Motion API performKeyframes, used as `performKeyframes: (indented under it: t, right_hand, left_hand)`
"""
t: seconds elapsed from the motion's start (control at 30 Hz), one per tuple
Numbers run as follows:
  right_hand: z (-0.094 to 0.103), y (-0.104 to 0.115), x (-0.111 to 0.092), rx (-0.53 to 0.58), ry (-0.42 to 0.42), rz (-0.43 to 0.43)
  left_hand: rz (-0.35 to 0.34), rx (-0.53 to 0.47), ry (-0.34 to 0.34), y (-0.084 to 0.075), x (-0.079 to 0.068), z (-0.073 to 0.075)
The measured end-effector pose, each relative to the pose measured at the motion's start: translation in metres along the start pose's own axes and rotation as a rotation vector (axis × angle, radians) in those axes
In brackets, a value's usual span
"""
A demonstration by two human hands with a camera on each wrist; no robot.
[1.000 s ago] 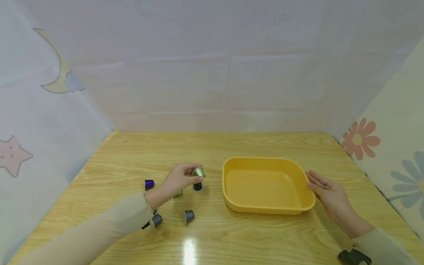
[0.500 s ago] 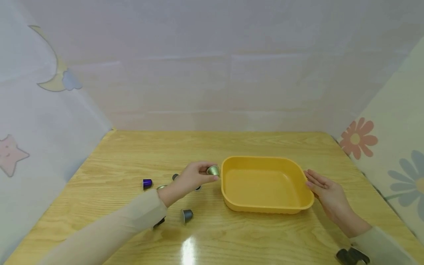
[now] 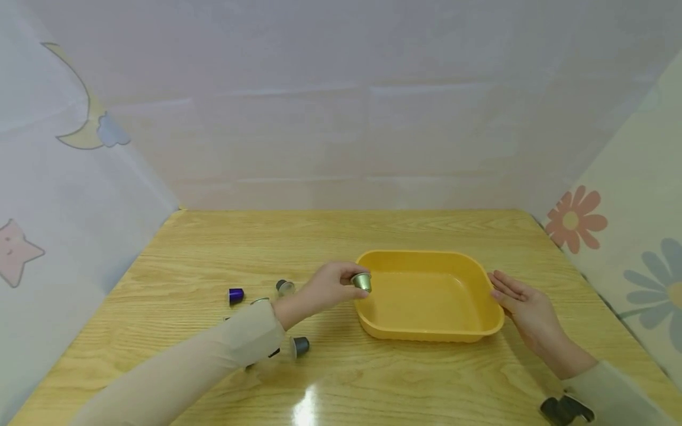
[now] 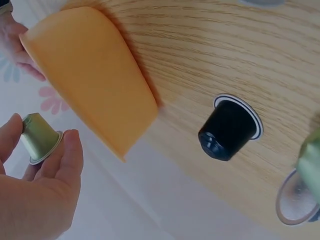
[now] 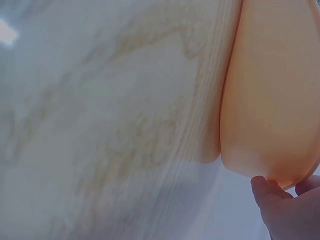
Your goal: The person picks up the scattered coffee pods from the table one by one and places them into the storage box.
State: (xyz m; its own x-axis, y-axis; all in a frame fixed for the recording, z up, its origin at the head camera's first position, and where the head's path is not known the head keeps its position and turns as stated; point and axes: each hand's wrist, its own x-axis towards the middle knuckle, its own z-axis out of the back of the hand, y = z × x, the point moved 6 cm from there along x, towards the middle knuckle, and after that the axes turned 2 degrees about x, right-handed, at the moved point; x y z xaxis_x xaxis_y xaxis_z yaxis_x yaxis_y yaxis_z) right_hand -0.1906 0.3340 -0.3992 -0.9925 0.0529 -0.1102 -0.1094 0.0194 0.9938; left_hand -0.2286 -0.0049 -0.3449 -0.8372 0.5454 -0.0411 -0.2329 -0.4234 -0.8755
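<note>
My left hand [image 3: 330, 286] pinches a light green coffee capsule [image 3: 362, 281] between thumb and fingers. In the head view the capsule overlaps the left rim of a yellow plastic basin [image 3: 373, 331]; in the left wrist view its foil-lid end points down and to the right. At the basin's right end, my right hand [image 3: 533, 312] holds the rim, with the thumb at the edge and the other fingers along the outside. A black capsule [image 4: 229, 128] lies on its side close by in the left wrist view. Beyond it, another green capsule [image 4: 311, 162] is cut off by the frame edge.
On the wooden table [image 3: 256, 236] lie a purple capsule [image 3: 236, 296], a dark grey capsule [image 3: 300, 346] and another dark capsule [image 3: 282, 286]. The left sleeve hides part of the capsule group. Printed fabric walls [image 3: 277, 130] enclose the back and sides.
My left hand has carried the green capsule rightward, from beside the other capsules to the basin's left rim. The right hand has kept its place at the basin.
</note>
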Motion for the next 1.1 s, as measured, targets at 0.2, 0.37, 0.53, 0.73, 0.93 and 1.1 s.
performKeyframes:
  t: [0.2,0.37,0.53,0.73,0.93,1.1]
  right_hand:
    - [-0.001,0.0,0.0,-0.001,-0.008,0.005]
    - [-0.002,-0.001,-0.001,0.009,0.0,0.001]
    - [-0.002,0.001,-0.001,0.014,0.004,0.004]
    - [-0.002,0.001,0.0,0.02,-0.001,-0.005]
    - [-0.002,0.001,0.0,0.033,-0.007,-0.014]
    - [-0.002,0.003,-0.001,0.056,-0.009,0.006]
  left_hand:
    - [-0.028,0.115,0.032,-0.003,0.007,-0.012]
    - [-0.047,0.181,0.049,-0.006,0.009,-0.018]
    - [-0.07,0.219,0.072,-0.01,0.011,-0.022]
    - [-0.092,0.29,0.162,-0.008,0.019,-0.035]
    - [-0.12,0.342,0.229,-0.012,0.024,-0.047]
    - [-0.144,0.374,0.268,-0.014,0.025,-0.053]
